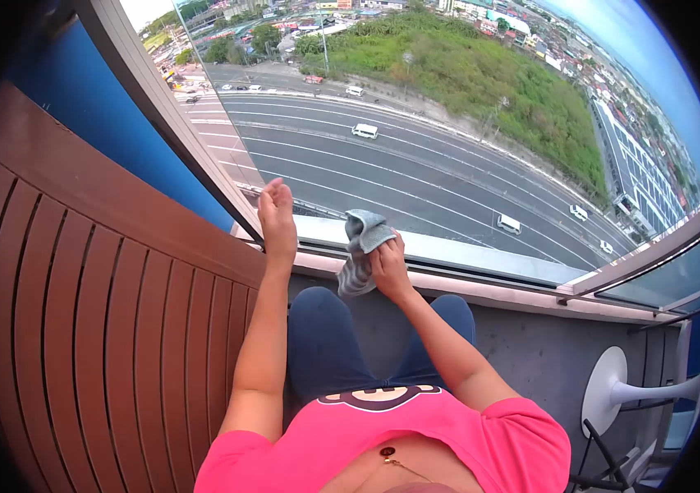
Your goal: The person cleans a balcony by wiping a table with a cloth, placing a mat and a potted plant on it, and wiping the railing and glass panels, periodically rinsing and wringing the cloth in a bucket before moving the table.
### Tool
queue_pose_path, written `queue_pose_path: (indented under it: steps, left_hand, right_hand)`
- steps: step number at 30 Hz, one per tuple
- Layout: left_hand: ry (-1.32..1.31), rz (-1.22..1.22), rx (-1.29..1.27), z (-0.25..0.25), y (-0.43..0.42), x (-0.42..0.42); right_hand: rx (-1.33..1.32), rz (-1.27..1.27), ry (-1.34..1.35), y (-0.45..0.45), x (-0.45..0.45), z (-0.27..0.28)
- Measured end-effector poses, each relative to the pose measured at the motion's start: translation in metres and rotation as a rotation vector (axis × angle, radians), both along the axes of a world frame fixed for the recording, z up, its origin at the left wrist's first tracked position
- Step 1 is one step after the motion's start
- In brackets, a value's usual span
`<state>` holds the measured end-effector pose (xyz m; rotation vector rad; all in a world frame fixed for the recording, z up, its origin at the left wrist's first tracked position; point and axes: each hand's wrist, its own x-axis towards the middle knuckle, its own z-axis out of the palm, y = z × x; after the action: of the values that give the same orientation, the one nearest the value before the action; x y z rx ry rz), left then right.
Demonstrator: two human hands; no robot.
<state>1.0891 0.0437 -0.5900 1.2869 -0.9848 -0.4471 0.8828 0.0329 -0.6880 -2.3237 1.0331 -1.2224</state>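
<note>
My right hand (pixel 388 264) grips a grey cloth (pixel 355 267) in front of the window, just above the sill. The cloth is bunched at the top, and its striped lower part hangs down beside my fingers. To the left, my left hand (pixel 278 223) is raised near the window frame (pixel 173 123), fingers stretched upward and nothing in them. Whether it touches the glass I cannot tell. Between and beyond my hands is the window glass (pixel 415 197), with a pale ledge (pixel 465 251) along its bottom.
A brown slatted wooden panel (pixel 120 304) stands close on my left. My knees (pixel 321 320) are bent over the grey floor (pixel 530 341). At the right lies a white round-based stand (pixel 604 390) with black legs beside it. Far below, vans travel on a wide road (pixel 309 156).
</note>
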Motion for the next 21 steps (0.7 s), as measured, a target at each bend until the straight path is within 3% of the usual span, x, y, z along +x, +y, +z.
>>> queue_pose_path:
  steps: [2, 4, 7, 8, 10, 13, 16, 19, 21]
  left_hand:
    - [0.067, -0.13, 0.179, -0.033, 0.024, -0.044]
    - [0.217, -0.417, 0.308, -0.03, 0.042, -0.077]
    - [0.167, -0.546, 0.352, -0.021, 0.038, -0.085]
    - [0.375, -0.61, 0.343, -0.009, 0.04, -0.084]
    - [0.407, -0.594, 0.262, 0.002, 0.037, -0.082]
    - [0.021, -0.497, 0.245, -0.006, 0.022, -0.073]
    - [-0.198, -0.418, 0.405, 0.022, 0.03, -0.088]
    - [-0.259, -0.347, 0.473, 0.025, 0.025, -0.109]
    - [0.459, -0.57, 0.476, 0.022, 0.019, -0.128]
  right_hand:
    - [0.16, -0.002, -0.115, 0.017, -0.006, 0.039]
    - [0.182, 0.122, -0.186, 0.021, -0.015, 0.053]
    - [0.398, 0.28, -0.381, 0.033, -0.032, 0.079]
    - [0.444, 0.266, -0.405, 0.033, -0.044, 0.085]
    - [0.287, 0.039, -0.38, 0.039, -0.06, 0.099]
    - [0.106, -0.438, -0.359, 0.038, -0.084, 0.112]
    - [0.753, -0.344, -0.135, 0.025, -0.139, 0.097]
    - [0.707, -0.28, -0.205, 0.021, -0.147, 0.094]
    - [0.726, -0.009, -0.384, 0.04, -0.127, 0.109]
